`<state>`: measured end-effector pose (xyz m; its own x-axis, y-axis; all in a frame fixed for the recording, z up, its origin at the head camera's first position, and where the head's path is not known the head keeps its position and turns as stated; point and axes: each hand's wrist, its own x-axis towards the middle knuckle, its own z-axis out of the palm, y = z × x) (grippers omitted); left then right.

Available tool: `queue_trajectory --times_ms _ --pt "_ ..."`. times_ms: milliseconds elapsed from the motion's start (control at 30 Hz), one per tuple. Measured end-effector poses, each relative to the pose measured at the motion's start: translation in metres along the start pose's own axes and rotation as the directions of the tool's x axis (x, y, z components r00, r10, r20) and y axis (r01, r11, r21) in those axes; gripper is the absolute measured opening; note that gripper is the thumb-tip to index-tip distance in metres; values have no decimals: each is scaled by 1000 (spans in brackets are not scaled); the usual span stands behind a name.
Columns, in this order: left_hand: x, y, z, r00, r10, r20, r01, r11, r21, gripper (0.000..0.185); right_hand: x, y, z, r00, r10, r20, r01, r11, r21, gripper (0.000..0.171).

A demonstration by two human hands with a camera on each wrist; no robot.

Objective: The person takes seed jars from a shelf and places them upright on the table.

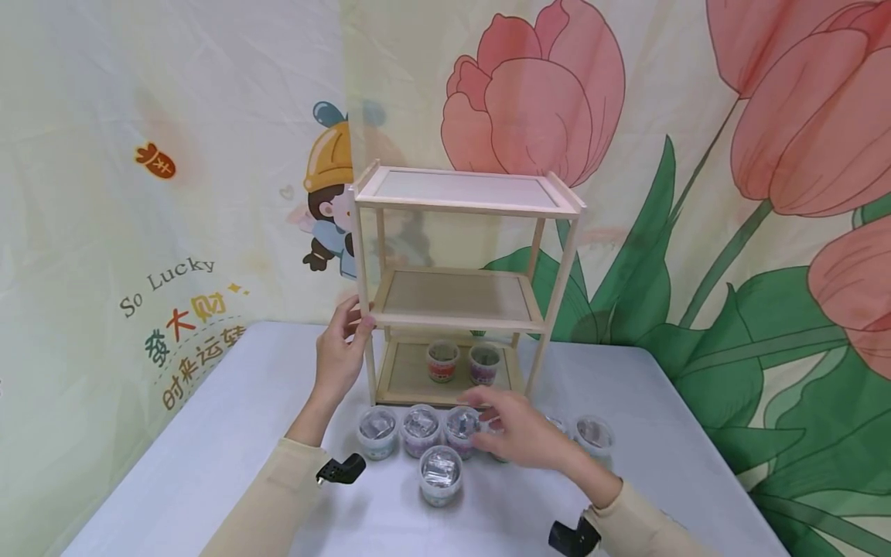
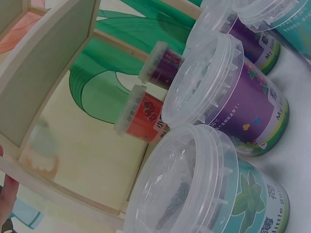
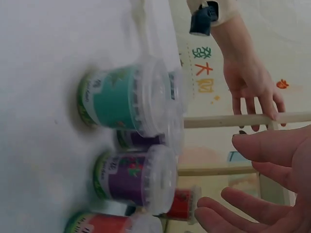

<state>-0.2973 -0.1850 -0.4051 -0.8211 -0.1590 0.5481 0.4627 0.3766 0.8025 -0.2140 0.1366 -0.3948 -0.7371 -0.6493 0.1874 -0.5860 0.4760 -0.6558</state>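
Note:
My left hand [image 1: 339,352] holds the front left post of a small three-tier wooden shelf [image 1: 459,189], thumb in front and fingers behind. My right hand [image 1: 518,428] hovers over the lidded plastic pots before the shelf, its fingers spread with nothing between them. A red-labelled pot [image 1: 442,363] and a purple-labelled pot [image 1: 484,366] stand on the lowest tier. In front, a row of pots includes a teal one [image 2: 252,199] and a purple one [image 2: 238,107]. A single teal pot [image 1: 440,476] stands nearer me. My right hand partly hides some pots.
At the row's right end stands another lidded pot [image 1: 594,437]. The white tablecloth [image 1: 209,480] covers the table. Behind the shelf hangs a curtain [image 1: 230,93] printed with tulips and a cartoon figure.

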Motion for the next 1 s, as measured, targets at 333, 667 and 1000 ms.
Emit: queue_trajectory --times_ms 333,667,1000 --pt "-1 -2 -2 1000 -16 -6 16 1000 1 44 71 23 -25 994 -48 -96 29 981 -190 55" --pt "1 0 -1 1000 3 -6 -3 1000 -1 46 120 42 -21 997 77 -7 -76 975 -207 62" --pt "1 1 -1 1000 2 0 -2 1000 4 46 150 85 -1 979 201 21 -196 971 -141 56"
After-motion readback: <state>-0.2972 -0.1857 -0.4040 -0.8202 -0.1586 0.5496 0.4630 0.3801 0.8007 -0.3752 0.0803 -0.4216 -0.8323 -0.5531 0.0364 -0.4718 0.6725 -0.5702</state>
